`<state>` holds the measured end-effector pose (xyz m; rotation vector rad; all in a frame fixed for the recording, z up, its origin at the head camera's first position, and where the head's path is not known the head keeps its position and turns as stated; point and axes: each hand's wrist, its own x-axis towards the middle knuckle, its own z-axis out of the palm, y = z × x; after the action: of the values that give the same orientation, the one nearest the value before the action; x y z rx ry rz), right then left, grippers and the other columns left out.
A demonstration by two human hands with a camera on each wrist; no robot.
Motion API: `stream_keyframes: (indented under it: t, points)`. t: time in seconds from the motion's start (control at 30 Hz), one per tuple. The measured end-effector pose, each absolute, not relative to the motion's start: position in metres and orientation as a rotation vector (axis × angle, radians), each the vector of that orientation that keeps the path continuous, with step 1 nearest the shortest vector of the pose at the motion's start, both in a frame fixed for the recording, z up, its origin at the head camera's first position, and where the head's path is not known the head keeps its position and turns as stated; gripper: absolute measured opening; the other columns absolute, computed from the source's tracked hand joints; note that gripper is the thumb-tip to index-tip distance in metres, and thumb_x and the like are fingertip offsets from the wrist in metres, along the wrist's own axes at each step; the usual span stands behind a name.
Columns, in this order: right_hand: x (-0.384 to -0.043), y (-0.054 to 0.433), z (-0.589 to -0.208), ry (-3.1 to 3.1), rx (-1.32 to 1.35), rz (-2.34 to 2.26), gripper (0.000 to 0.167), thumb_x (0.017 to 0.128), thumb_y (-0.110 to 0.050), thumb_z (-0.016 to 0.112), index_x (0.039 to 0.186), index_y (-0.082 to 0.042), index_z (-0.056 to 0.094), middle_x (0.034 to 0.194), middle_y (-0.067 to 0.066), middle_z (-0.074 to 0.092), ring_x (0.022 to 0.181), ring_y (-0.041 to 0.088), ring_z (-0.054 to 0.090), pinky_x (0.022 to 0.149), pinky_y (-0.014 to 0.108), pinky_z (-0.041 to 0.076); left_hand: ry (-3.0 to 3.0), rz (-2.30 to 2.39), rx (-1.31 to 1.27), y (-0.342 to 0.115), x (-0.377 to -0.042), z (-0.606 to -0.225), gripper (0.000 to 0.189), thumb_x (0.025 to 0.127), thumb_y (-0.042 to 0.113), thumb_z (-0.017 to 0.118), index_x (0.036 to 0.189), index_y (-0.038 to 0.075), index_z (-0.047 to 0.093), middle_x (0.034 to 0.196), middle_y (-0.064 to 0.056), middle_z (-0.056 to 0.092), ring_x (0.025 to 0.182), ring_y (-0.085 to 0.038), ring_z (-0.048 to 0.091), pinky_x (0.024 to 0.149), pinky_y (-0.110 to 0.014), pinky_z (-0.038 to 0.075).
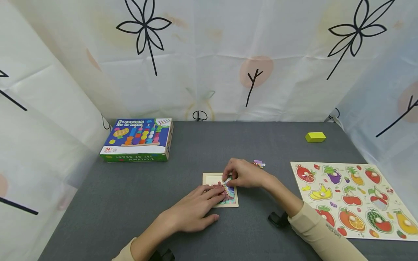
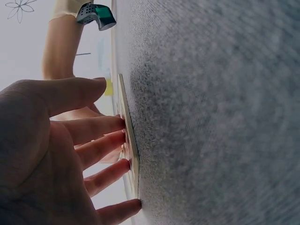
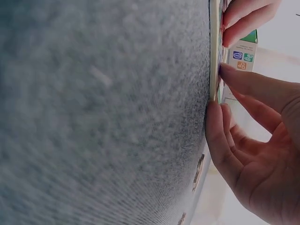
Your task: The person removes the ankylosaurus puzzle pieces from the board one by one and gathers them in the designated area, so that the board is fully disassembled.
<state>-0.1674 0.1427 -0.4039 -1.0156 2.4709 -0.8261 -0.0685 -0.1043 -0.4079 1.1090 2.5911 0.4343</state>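
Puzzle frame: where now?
In the head view, the puzzle frame lies low, just right of centre, partly under the left hand and right hand, left of the fruit board.

Puzzle [image 1: 213, 179]: wooden, lies at lower centre. Left hand [image 1: 196, 208]: rests on the puzzle, fingers extended. Right hand [image 1: 245, 174]: pinches a piece [image 1: 228, 180] at the puzzle's upper right. Loose piece [image 1: 258, 162]: shows just above the right hand, partly hidden. Box [image 1: 137, 139]: pictures beads, lies middle left. Block [image 1: 315, 137]: yellow, at right. Board [image 1: 319, 175]: fruit-patterned, lower right. Cloth [image 1: 209, 36]: bears flower drawings, fills the upper frame.
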Motion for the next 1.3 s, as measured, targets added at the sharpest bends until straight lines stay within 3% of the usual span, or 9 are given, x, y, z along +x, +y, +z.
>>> stream_keyframes:
  t: [0.3, 0.53, 0.73, 1.3]
  points:
    - [-0.165, 0.142, -0.402, 2.499, -1.012, -0.872, 0.021, 0.092, -0.007, 0.085, 0.111, -0.009, 0.076, 0.105, 0.004, 0.075, 0.093, 0.016, 0.068, 0.08, 0.024, 0.056, 2.583, 0.445, 1.078, -0.106, -0.069, -0.409, 0.063, 0.11, 0.037, 0.062, 0.167, 0.019, 0.044, 0.178, 0.006, 0.036, 0.163, -0.023, 0.035, 0.133, -0.051, 0.033]
    - [-0.166, 0.148, -0.4, 2.422, -1.01, -0.97, 0.023, 0.092, -0.004, 0.084, 0.114, -0.008, 0.079, 0.109, 0.007, 0.078, 0.086, 0.005, 0.068, 0.078, 0.022, 0.059, 2.597, 0.439, 1.089, -0.106, -0.068, -0.41, 0.063, 0.109, 0.037, 0.063, 0.167, 0.019, 0.045, 0.178, 0.005, 0.036, 0.162, -0.023, 0.036, 0.133, -0.05, 0.033]
    - [-0.167, 0.155, -0.399, 2.37, -1.02, -1.025, 0.019, 0.098, -0.007, 0.079, 0.117, -0.007, 0.078, 0.108, 0.006, 0.08, 0.087, 0.009, 0.073, 0.078, 0.026, 0.061, 2.611, 0.433, 1.097, -0.105, -0.067, -0.41, 0.062, 0.109, 0.036, 0.064, 0.166, 0.018, 0.046, 0.177, 0.005, 0.038, 0.161, -0.023, 0.037, 0.132, -0.049, 0.034]
    - [-0.186, 0.231, -0.378, 2.379, -0.832, -1.17, 0.026, 0.097, -0.006, 0.08, 0.121, 0.0, 0.076, 0.12, 0.018, 0.078, 0.093, 0.013, 0.074, 0.081, 0.026, 0.062, 2.611, 0.441, 1.089, -0.106, -0.067, -0.409, 0.063, 0.109, 0.036, 0.063, 0.166, 0.018, 0.046, 0.177, 0.006, 0.038, 0.162, -0.023, 0.037, 0.132, -0.049, 0.034]
